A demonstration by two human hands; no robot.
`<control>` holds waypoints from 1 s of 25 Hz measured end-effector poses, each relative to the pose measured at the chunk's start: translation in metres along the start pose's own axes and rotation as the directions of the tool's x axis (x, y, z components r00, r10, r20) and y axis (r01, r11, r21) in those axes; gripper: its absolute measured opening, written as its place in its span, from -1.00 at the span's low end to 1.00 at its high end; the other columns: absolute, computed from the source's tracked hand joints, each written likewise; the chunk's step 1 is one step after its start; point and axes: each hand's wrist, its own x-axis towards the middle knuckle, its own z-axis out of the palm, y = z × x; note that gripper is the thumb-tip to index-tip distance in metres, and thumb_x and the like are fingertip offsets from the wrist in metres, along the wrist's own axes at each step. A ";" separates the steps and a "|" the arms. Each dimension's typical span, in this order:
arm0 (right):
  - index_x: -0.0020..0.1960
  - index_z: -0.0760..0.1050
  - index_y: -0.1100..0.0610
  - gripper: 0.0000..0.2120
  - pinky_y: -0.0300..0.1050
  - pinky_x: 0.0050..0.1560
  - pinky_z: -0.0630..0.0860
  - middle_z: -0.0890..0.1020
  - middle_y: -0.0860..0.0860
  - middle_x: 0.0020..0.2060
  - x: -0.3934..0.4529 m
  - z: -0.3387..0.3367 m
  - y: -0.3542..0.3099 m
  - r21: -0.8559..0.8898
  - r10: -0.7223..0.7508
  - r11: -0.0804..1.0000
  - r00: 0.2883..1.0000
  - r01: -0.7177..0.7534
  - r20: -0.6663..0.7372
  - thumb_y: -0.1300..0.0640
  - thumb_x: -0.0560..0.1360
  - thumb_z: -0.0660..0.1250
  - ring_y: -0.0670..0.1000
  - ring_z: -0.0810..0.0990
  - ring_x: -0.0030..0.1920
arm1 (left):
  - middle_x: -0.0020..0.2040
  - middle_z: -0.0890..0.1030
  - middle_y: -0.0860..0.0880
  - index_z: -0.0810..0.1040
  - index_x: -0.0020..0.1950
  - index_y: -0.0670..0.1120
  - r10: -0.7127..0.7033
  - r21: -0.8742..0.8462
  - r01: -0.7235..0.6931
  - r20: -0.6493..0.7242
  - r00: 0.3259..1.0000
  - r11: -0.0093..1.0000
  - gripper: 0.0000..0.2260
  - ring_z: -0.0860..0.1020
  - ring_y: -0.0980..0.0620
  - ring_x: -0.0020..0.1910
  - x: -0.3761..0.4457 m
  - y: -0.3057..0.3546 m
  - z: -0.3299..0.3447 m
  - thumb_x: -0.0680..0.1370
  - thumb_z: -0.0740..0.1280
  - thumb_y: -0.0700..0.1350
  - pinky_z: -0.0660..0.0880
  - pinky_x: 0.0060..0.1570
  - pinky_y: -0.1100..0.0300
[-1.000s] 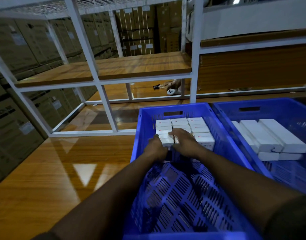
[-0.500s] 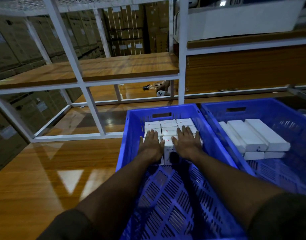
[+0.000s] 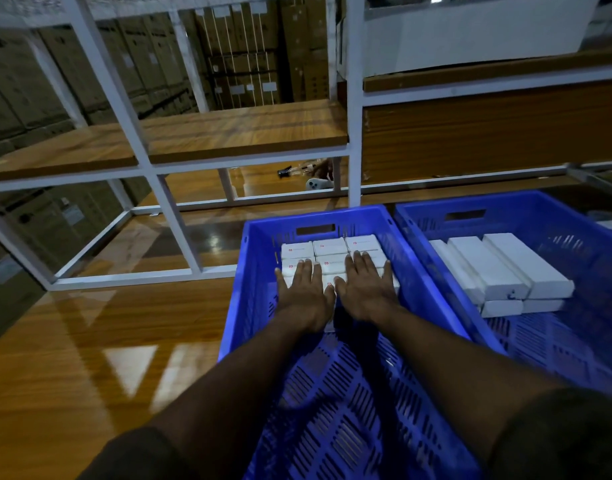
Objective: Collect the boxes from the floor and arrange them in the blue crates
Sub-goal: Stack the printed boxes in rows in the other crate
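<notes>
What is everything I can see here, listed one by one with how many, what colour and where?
blue crates: two, blue, side by side on the floor.
small boxes: several, white with a red mark, packed at the far end of the left crate.
long boxes: several, white, stacked in the right crate.
shelf rack: one, white frame with wooden boards, behind the crates.
cartons: many, brown, stacked beyond the rack.
floor: glossy wood.
left hand: flat on the small boxes.
right hand: flat on the small boxes.
</notes>
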 end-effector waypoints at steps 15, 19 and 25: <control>0.61 -0.16 0.07 -0.38 0.24 0.51 -0.29 -0.18 0.01 0.60 0.004 -0.016 0.003 0.051 -0.001 0.999 0.992 -0.005 0.127 -0.17 0.66 -0.12 -0.01 -0.23 0.58 | 0.66 -0.13 -0.03 -0.12 0.65 -0.08 0.039 -0.026 -0.040 -0.013 0.999 0.999 -0.46 -0.19 0.05 0.63 0.003 0.004 0.001 0.71 -0.15 0.09 -0.23 0.56 -0.19; 0.61 -0.17 0.10 -0.29 0.19 0.54 -0.21 -0.17 0.02 0.60 0.005 -0.034 0.006 0.096 -0.002 0.995 0.977 -0.019 0.215 -0.20 0.64 0.03 0.02 -0.21 0.59 | 0.66 -0.16 -0.03 -0.14 0.65 -0.10 0.010 -0.029 -0.009 0.034 0.999 1.000 -0.46 -0.21 0.04 0.62 0.007 0.009 -0.001 0.71 -0.16 0.09 -0.24 0.55 -0.21; 0.61 -0.17 0.13 -0.18 0.22 0.53 -0.04 -0.12 0.06 0.60 0.006 -0.046 0.005 0.055 -0.020 0.999 0.957 0.004 0.291 -0.21 0.59 0.17 0.06 -0.13 0.59 | 0.66 -0.14 -0.05 -0.09 0.65 -0.12 -0.024 -0.088 0.031 0.082 0.996 0.996 -0.46 -0.18 0.02 0.63 0.013 0.015 -0.009 0.71 -0.06 0.03 -0.25 0.53 -0.25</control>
